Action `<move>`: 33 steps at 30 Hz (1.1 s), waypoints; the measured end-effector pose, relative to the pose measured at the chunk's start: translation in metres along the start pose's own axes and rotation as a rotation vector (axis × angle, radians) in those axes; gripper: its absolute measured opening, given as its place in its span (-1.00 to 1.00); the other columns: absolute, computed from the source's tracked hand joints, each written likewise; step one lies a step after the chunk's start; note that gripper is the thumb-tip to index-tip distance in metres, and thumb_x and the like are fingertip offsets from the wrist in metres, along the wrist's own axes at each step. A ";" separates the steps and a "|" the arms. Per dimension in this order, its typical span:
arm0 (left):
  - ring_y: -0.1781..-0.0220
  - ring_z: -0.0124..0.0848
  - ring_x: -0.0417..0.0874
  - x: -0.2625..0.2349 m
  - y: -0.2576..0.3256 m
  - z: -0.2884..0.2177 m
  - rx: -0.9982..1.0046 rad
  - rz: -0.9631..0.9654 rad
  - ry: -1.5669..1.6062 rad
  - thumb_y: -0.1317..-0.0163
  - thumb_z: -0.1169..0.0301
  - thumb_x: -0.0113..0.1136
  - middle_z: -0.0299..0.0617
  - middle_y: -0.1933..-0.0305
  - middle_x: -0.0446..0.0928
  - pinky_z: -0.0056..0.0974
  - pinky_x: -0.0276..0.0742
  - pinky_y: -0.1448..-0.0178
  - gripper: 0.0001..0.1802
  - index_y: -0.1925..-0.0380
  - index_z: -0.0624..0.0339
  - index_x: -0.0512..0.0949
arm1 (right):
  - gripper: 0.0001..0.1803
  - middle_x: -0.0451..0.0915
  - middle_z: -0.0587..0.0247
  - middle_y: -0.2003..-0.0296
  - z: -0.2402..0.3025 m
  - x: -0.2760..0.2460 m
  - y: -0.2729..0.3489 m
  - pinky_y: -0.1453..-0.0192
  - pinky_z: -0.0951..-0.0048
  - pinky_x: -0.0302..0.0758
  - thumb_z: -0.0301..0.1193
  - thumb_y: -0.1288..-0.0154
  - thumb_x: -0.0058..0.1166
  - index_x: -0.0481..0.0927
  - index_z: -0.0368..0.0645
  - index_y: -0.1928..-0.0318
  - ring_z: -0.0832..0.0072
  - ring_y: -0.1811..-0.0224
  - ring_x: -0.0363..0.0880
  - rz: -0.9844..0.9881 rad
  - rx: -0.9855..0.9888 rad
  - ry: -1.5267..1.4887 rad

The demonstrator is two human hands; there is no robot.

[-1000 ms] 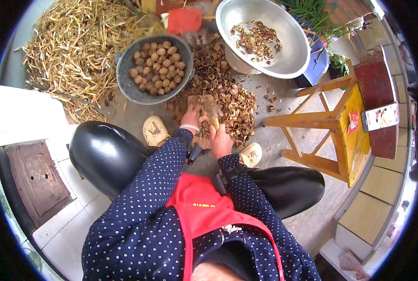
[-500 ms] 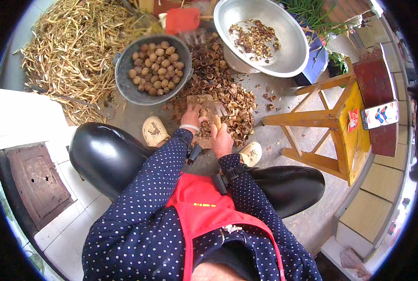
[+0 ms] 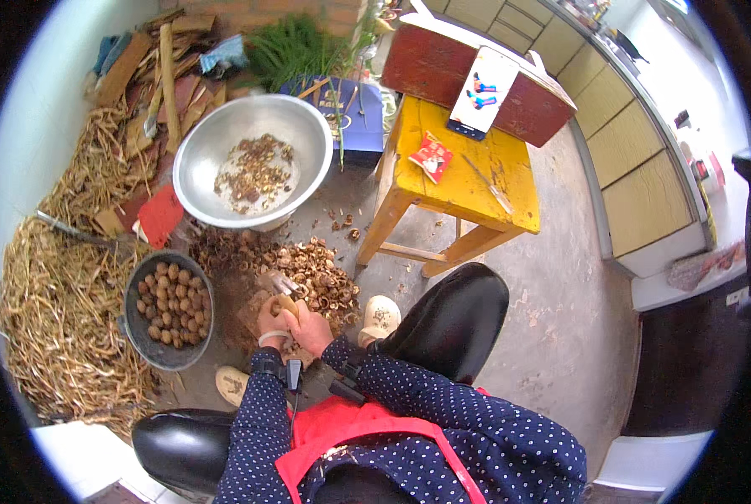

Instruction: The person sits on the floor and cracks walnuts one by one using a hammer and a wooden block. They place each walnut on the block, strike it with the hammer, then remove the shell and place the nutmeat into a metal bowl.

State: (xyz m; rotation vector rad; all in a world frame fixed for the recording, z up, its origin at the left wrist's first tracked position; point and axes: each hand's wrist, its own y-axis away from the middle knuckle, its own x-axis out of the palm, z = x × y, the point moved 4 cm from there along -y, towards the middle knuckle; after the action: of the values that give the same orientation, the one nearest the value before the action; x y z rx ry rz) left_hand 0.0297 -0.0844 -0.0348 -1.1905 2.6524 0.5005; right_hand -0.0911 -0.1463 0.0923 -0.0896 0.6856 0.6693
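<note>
My right hand [image 3: 310, 329] is closed round the wooden handle of a hammer [image 3: 282, 284], whose metal head points away over the shells. Right beside it, my left hand [image 3: 273, 319] has its fingers curled together; the small thing they may hold cannot be made out. The two hands nearly touch, low over the floor between my shoes. Cracked walnut shells [image 3: 325, 281] lie heaped just beyond them. To the left, a dark grey basin [image 3: 178, 361] holds whole walnuts [image 3: 172, 301]. Farther off, a wide silver basin [image 3: 310, 160] contains shelled walnut pieces [image 3: 253, 172].
A yellow wooden stool [image 3: 476, 185] stands to the right, bearing a red packet [image 3: 431, 157] and a phone [image 3: 483, 92] propped against a dark red board [image 3: 417, 63]. Dry straw [image 3: 47, 336] covers the left side. A red dustpan-like piece [image 3: 159, 217] lies by the silver basin.
The view has swung to the right, so stool and cupboards show more fully. My hands have come closer together, and the hammer stays in my right hand.
</note>
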 end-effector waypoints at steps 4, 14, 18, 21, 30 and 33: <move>0.09 -0.28 0.55 0.007 -0.007 -0.022 -0.115 0.158 0.405 -0.36 0.17 -0.03 -0.15 0.08 0.55 -0.23 0.46 0.01 -0.60 0.03 0.28 0.48 | -0.53 0.54 -0.17 0.56 0.007 -0.009 -0.003 0.44 -0.08 0.41 0.05 -0.33 -0.19 0.32 -0.14 0.20 -0.14 0.48 0.53 -0.017 -0.013 -0.042; 0.22 -0.36 0.58 -0.019 0.024 -0.129 -0.191 0.298 0.934 -0.21 0.31 0.23 -0.19 0.27 0.57 -0.25 0.55 0.11 -0.74 0.19 0.22 0.49 | -0.58 0.59 -0.14 0.41 0.037 -0.025 -0.003 0.30 -0.06 0.45 -0.03 -0.34 -0.21 0.38 -0.11 0.08 -0.10 0.37 0.57 0.076 -0.051 -0.010; 0.30 -0.36 0.56 -0.034 0.026 -0.129 -0.198 0.177 1.062 -0.24 0.37 0.18 -0.20 0.30 0.52 -0.22 0.56 0.16 -0.82 0.24 0.18 0.44 | -0.66 0.58 -0.05 0.37 0.090 -0.093 -0.012 0.28 0.02 0.49 -0.10 -0.32 -0.12 0.46 -0.10 0.19 -0.02 0.33 0.58 0.021 -0.236 0.102; 0.38 -0.37 0.50 -0.039 0.027 -0.124 -0.257 0.101 1.151 -0.29 0.37 0.10 -0.27 0.40 0.44 -0.17 0.57 0.23 -0.88 0.30 0.16 0.42 | -0.71 0.58 0.01 0.38 0.135 -0.202 -0.007 0.37 0.19 0.52 -0.40 -0.25 0.02 0.41 -0.12 0.02 0.08 0.37 0.59 -0.507 -0.692 -0.060; 0.40 -0.41 0.50 -0.034 0.027 -0.132 -0.287 0.108 1.155 -0.29 0.35 0.11 -0.31 0.41 0.43 -0.21 0.57 0.29 -0.88 0.32 0.08 0.39 | -0.48 0.62 0.03 0.47 0.144 -0.418 -0.033 0.41 0.15 0.54 -0.32 -0.25 -0.07 0.27 0.04 -0.24 0.13 0.48 0.62 -0.590 -0.365 0.848; 0.44 -0.39 0.50 -0.034 0.033 -0.141 -0.288 0.099 1.174 -0.28 0.37 0.11 -0.29 0.45 0.46 -0.21 0.54 0.33 -0.87 0.39 0.15 0.43 | -0.47 0.61 -0.02 0.47 0.115 -0.434 -0.047 0.41 0.06 0.50 -0.32 -0.24 -0.09 0.26 0.04 -0.25 0.05 0.50 0.60 -0.535 -0.327 0.893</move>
State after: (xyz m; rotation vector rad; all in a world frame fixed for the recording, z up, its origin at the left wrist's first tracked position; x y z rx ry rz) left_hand 0.0224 -0.0942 0.1140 -1.8570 3.6911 0.2025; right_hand -0.2490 -0.3854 0.4414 -0.8825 1.3339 0.1848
